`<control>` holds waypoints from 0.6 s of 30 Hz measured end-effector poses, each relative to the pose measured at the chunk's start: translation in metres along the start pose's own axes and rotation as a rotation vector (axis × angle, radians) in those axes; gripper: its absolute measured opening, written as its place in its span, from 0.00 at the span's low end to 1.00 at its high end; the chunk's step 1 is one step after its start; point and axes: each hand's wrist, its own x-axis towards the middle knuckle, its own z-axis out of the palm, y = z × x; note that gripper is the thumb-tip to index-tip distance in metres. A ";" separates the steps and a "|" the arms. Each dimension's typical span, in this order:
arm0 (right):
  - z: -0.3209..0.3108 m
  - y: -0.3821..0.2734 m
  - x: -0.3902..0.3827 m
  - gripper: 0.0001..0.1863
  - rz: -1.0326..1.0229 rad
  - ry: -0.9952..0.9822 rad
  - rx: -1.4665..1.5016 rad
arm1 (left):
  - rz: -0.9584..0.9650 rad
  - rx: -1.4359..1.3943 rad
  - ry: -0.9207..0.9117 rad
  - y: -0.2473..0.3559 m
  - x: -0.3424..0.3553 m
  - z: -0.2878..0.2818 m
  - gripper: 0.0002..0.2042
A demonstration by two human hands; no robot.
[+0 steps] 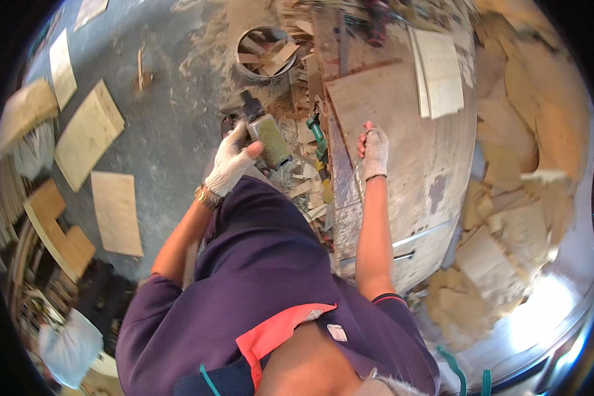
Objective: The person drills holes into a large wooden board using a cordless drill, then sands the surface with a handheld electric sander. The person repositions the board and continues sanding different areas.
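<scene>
My left hand (230, 162), in a whitish glove with bare fingertips, is open, thumb and fingers apart. It is beside a boxy, worn yellow-green thing (270, 140) with a black upper part. Fingers and thumb overlap that thing's left side; whether they bear on it I cannot tell. Over the worn wooden tabletop (422, 165), my right hand (375, 150), gloved alike, has its fingers curled in. What it holds, if anything, is hidden. Just left of it, along the table's edge, lies a green and yellow tool (318, 142), blurred.
A round bucket (265, 76) of wood offcuts stands ahead on the grey floor. Wood scraps (303, 188) lie beside the table. Pale sheets (439, 72) rest on its far part. Flat panels (117, 212) lie on the left floor, with brown sheet pieces (501, 244) piled at right.
</scene>
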 end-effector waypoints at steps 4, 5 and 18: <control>-0.014 0.014 0.095 0.15 0.093 0.127 0.121 | -0.184 0.270 -0.040 -0.001 0.042 -0.005 0.38; -0.015 0.026 0.107 0.13 0.089 0.148 0.144 | -0.258 0.389 -0.072 -0.010 0.053 -0.014 0.37; -0.040 0.042 0.116 0.23 0.122 0.031 0.083 | -0.052 0.738 -0.286 -0.146 0.177 -0.008 0.46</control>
